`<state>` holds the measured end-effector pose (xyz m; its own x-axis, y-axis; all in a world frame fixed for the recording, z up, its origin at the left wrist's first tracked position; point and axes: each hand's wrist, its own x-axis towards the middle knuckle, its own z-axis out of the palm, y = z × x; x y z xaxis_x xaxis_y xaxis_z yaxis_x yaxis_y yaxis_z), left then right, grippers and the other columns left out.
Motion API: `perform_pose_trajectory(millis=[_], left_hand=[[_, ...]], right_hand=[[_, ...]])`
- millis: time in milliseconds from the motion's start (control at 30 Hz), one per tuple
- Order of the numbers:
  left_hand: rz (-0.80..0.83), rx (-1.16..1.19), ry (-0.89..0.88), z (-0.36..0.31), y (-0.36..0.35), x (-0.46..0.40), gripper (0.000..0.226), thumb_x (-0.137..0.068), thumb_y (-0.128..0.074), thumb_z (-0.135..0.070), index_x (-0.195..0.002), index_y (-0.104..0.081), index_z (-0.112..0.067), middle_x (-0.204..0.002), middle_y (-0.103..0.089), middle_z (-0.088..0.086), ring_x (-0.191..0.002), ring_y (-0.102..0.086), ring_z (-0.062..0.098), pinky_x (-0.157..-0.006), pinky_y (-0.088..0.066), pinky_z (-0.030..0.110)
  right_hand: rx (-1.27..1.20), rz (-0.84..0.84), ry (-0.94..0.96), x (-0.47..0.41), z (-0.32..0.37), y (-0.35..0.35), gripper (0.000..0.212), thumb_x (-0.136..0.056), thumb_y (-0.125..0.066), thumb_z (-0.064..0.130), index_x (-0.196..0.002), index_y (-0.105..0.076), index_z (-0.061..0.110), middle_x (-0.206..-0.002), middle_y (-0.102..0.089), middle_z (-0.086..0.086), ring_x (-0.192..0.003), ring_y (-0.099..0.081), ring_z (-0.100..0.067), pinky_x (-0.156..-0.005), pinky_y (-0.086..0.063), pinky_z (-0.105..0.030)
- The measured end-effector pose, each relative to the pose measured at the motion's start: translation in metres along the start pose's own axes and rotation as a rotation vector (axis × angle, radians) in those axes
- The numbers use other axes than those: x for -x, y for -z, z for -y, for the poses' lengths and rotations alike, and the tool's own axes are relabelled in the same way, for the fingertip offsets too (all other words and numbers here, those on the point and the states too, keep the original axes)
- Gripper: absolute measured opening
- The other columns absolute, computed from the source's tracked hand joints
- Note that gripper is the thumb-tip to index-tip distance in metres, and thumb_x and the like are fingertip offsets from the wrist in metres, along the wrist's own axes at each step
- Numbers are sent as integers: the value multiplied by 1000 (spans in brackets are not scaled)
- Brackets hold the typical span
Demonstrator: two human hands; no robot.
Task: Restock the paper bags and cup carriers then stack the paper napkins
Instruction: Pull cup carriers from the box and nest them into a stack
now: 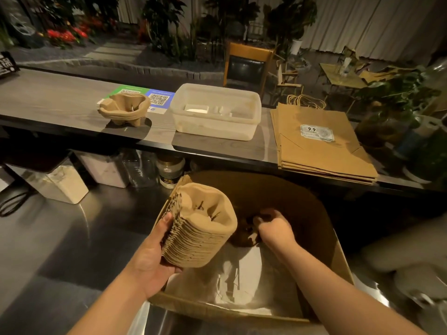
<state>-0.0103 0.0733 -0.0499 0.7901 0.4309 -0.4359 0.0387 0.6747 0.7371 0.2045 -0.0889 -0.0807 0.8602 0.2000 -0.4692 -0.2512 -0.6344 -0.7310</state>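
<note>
Brown pulp stack: a thick stack of cup carriers (198,226) is lying tilted on its side at about 6 o'clock, over the left rim of the cardboard box (338,259).
Left hand: the left hand (150,257) is gripping the stack from below and from the left, its thumb pressing along the stack's ragged edge.
Right hand: the right hand (273,228) is reaching down inside the box just right of the stack, its fingers curling around something dark and small; what it is cannot be told.
Box: it is sitting on the steel table (60,238), its flaps standing open, with a shiny plastic liner (242,281) showing inside.
Single carrier: one loose cup carrier (125,108) is sitting upright on the wooden table (48,100) at 11 o'clock, partly covering the QR code cards (154,99).
Tub: a cloudy plastic tub (217,112) is standing at 12 o'clock, between the single carrier and the bags.
Paper bags: a flat pile of brown paper bags (319,146) is lying at 2 o'clock, handles pointing away, hanging slightly over the wooden table's near edge.
</note>
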Motion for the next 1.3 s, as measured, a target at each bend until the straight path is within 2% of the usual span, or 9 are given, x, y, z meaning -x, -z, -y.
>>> perform_pose_trajectory(millis=[200,500,600,733,867,933,1033,1167,1300], left_hand=[[30,13,2,-2,-3,10,106,-37,-96,-71,-130,-70,-29,-131,-70,16,-118,-68,41,-94,-56,59],[98,172,-16,-10,7,27,101,-38,-104,-54,-128,-74,-21,-136,-67,20,-117,-70,37,-76,-63,47],[-15,256,-4,-6,16,30,79,-100,-68,-43,-159,-31,-6,-161,-34,28,-150,-26,44,-112,-39,61],[71,459,173,6,39,21,75,-103,-60,-45,-161,-28,-10,-160,-39,26,-146,-39,44,-109,-45,56],[107,444,117,5,56,20,61,-115,-15,-41,-164,-10,-4,-166,-14,31,-154,-12,46,-126,-8,59],[37,335,9,8,42,21,64,-112,-42,-42,-162,-24,-7,-162,-31,29,-151,-29,44,-121,-27,60],[140,177,-111,3,25,21,104,-51,-103,-50,-140,-63,-14,-134,-68,21,-117,-70,36,-80,-63,44],[147,-34,-120,-3,12,25,119,-33,-104,-54,-139,-58,-24,-133,-68,20,-115,-71,37,-78,-64,41],[188,-90,-64,-4,9,25,124,-35,-105,-52,-142,-52,-20,-134,-66,22,-121,-67,40,-92,-61,48]], right_hand=[[734,73,137,-52,-43,-30,56,-87,-71,45,-137,-45,45,-118,-62,5,-104,-65,-26,-89,-58,-43],[845,295,271,-35,-22,-43,72,-81,-66,47,-145,-36,30,-122,-59,1,-110,-60,-25,-99,-54,-41],[771,263,295,-37,-18,-38,63,-94,-63,46,-147,-40,22,-132,-60,-5,-120,-59,-28,-104,-49,-38],[622,132,295,-35,-22,-23,66,-95,-57,61,-147,-39,26,-126,-65,0,-115,-64,-23,-100,-51,-35],[446,84,223,-25,-15,0,54,-97,-62,44,-143,-45,21,-118,-65,-1,-98,-65,-18,-85,-56,-33],[233,139,221,-17,-8,14,67,-96,-67,26,-152,-31,22,-133,-59,-3,-110,-64,-23,-86,-56,-34],[-111,223,449,7,15,34,34,-96,-66,11,-123,-54,28,-112,-68,1,-109,-68,-27,-83,-60,-36],[-407,427,690,51,60,58,36,-80,-81,32,-112,-65,25,-106,-73,-3,-102,-71,-26,-87,-58,-41],[56,554,932,76,89,58,32,-82,-83,23,-108,-65,30,-102,-68,12,-97,-68,-11,-82,-58,-27]])
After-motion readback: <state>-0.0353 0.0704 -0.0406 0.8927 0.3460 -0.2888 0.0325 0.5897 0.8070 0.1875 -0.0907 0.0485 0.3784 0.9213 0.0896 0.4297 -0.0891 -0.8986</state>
